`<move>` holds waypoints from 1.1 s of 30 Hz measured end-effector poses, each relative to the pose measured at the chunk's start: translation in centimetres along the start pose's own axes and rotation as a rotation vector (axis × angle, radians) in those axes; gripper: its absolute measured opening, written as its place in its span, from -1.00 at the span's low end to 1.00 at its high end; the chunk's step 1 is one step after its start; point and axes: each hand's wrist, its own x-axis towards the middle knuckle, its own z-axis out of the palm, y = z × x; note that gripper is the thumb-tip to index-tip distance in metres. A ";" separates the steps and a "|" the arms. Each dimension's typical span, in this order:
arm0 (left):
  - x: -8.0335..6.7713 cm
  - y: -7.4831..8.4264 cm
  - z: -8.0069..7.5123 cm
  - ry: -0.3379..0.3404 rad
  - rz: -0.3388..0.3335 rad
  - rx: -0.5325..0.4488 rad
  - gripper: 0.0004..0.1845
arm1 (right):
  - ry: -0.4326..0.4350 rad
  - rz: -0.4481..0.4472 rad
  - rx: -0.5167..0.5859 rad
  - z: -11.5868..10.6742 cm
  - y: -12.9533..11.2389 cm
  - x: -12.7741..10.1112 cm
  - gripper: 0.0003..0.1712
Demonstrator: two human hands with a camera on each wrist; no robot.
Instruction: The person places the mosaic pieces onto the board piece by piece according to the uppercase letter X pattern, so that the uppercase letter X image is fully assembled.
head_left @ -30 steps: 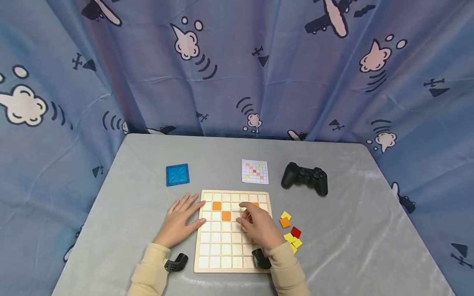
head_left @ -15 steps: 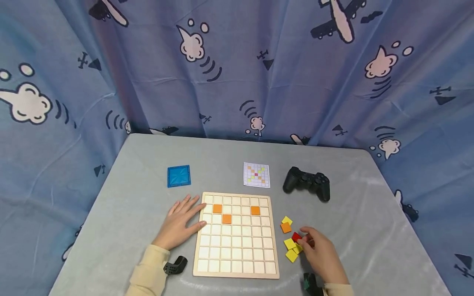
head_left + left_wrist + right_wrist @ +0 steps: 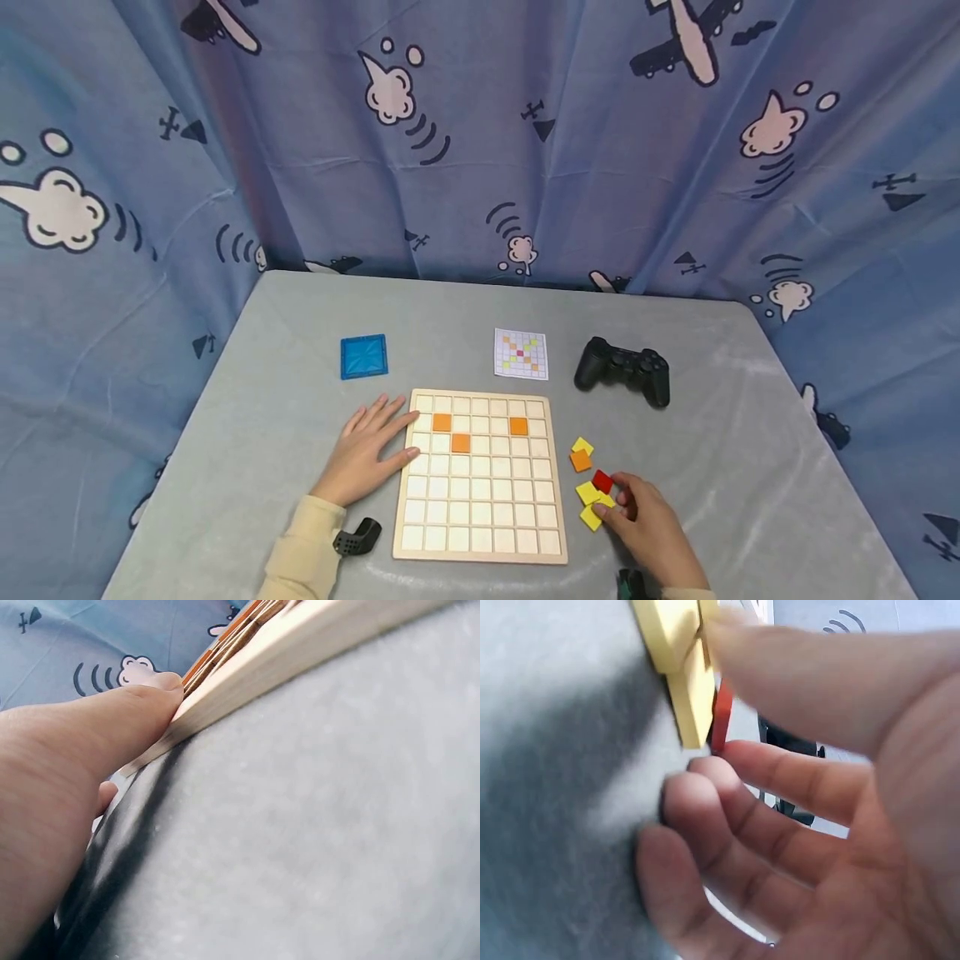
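A wooden grid board (image 3: 480, 533) lies on the grey table and carries three orange tiles (image 3: 461, 443) in its upper rows. My left hand (image 3: 367, 450) lies flat beside it, with straight fingers touching its left edge; in the left wrist view my thumb (image 3: 112, 720) rests against the board's rim (image 3: 300, 652). Right of the board is a small heap of loose yellow tiles (image 3: 587, 492), one orange tile (image 3: 580, 460) and a red tile (image 3: 602, 481). My right hand (image 3: 645, 521) is at the heap. Its thumb and index finger pinch a yellow tile (image 3: 690, 697) that lies on the table beside the red tile (image 3: 721, 712).
At the back of the table are a blue square tile (image 3: 363, 357), a printed pattern card (image 3: 521, 353) and a black game controller (image 3: 622, 370). A blue patterned curtain (image 3: 480, 150) closes off the space behind and beside the table.
My right hand left the board after setting down the third orange tile, moved right to the loose tiles, and now closes on a yellow one. The left hand stayed put.
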 end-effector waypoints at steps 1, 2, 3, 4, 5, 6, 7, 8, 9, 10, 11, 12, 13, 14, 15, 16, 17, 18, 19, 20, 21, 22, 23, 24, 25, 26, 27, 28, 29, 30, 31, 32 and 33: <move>0.0 0.0 0.0 0.001 0.001 -0.001 -0.35 | 0.000 -0.005 -0.004 0.1 0.0 0.0 -0.33; 0.0 0.0 0.0 0.001 0.002 0.001 -0.35 | 0.000 -0.011 -0.008 0.1 0.0 0.1 -0.34; 0.0 0.0 -0.1 0.001 0.003 0.003 -0.35 | -0.001 -0.011 -0.010 0.1 0.0 0.1 -0.37; 0.0 0.0 -0.1 -0.001 0.003 0.003 -0.35 | 0.000 -0.009 -0.010 0.2 0.0 0.1 -0.40; 0.0 0.0 0.0 -0.003 0.004 0.006 -0.35 | 0.002 -0.008 -0.013 0.2 0.0 0.1 -0.42; 0.0 0.0 0.0 -0.005 0.004 0.002 -0.36 | 0.005 -0.002 -0.013 0.2 0.0 0.1 -0.44; 0.0 0.0 0.0 -0.007 0.004 0.001 -0.36 | 0.007 0.005 -0.011 0.2 0.1 0.1 -0.46; 0.0 0.0 0.0 -0.008 0.003 0.001 -0.36 | 0.010 0.014 -0.011 0.2 0.1 0.1 -0.47; 0.0 0.0 0.0 -0.008 0.002 0.001 -0.36 | 0.012 0.024 -0.007 0.3 0.1 0.1 -0.47; -0.1 0.1 0.0 -0.007 0.000 -0.002 -0.36 | 0.016 0.037 -0.003 0.3 0.1 0.1 -0.47; -0.1 0.1 0.0 -0.007 -0.002 -0.003 -0.36 | 0.018 0.051 0.001 0.3 0.1 0.1 -0.46; -0.1 0.1 0.0 -0.006 -0.004 -0.008 -0.36 | 0.018 0.066 0.009 0.3 0.1 0.2 -0.47; -0.1 0.1 0.0 -0.005 -0.006 -0.004 -0.36 | 0.020 0.076 0.016 0.3 0.1 0.2 -0.47; -0.1 0.1 0.0 -0.004 -0.007 -0.002 -0.35 | 0.021 0.084 0.024 0.3 0.0 0.3 -0.50; -0.1 0.1 0.0 -0.004 -0.009 0.000 -0.35 | 0.025 0.090 0.030 0.4 0.0 0.3 -0.53; -0.1 0.1 0.0 -0.003 -0.010 0.002 -0.35 | 0.030 0.092 0.034 0.4 0.0 0.4 -0.56; -0.1 0.1 0.0 -0.003 -0.010 0.005 -0.35 | 0.034 0.094 0.036 0.4 0.0 0.4 -0.60; -0.1 0.0 0.0 -0.003 -0.010 0.007 -0.35 | 0.040 0.093 0.037 0.4 0.0 0.4 -0.64; -0.1 0.0 0.0 -0.003 -0.009 0.010 -0.35 | 0.046 0.093 0.037 0.3 0.1 0.4 -0.66; 0.0 0.0 0.1 -0.004 -0.009 0.009 -0.35 | 0.053 0.095 0.038 0.3 0.1 0.4 -0.69; 0.0 0.0 0.1 -0.004 -0.009 0.010 -0.35 | 0.056 0.099 0.039 0.3 0.0 0.4 -0.70; 0.0 0.0 0.1 -0.005 -0.008 0.008 -0.35 | 0.058 0.103 0.041 0.3 0.0 0.4 -0.70; 0.0 0.0 0.1 -0.005 -0.008 0.007 -0.35 | 0.059 0.105 0.041 0.3 0.0 0.4 -0.69; 0.0 -0.1 0.1 -0.005 -0.008 0.007 -0.35 | 0.059 0.105 0.042 0.2 -0.1 0.4 -0.69; 0.0 -0.1 0.0 -0.006 -0.008 0.007 -0.35 | 0.057 0.103 0.041 0.2 -0.1 0.5 -0.68; 0.0 0.0 0.0 -0.005 -0.009 0.007 -0.35 | 0.057 0.097 0.035 0.2 -0.2 0.5 -0.67; 0.0 0.0 0.0 -0.005 -0.010 0.007 -0.35 | 0.055 0.090 0.026 0.1 -0.3 0.5 -0.66; 0.0 0.0 0.0 -0.005 -0.011 0.005 -0.35 | 0.054 0.082 0.017 0.1 -0.4 0.5 -0.66; 0.0 0.0 0.0 -0.004 -0.011 0.007 -0.35 | 0.052 0.072 0.007 0.1 -0.4 0.5 -0.66; 0.0 0.0 0.0 -0.005 -0.012 0.004 -0.35 | 0.049 0.064 -0.001 0.0 -0.5 0.5 -0.67; 0.0 0.0 -0.1 -0.006 -0.012 0.003 -0.35 | 0.047 0.058 -0.007 0.0 -0.5 0.4 -0.69; 0.0 0.0 -0.1 -0.006 -0.012 0.001 -0.36 | 0.047 0.052 -0.013 -0.1 -0.5 0.4 -0.71; 0.0 0.0 -0.1 -0.005 -0.012 0.001 -0.35 | 0.046 0.046 -0.016 -0.1 -0.5 0.4 -0.74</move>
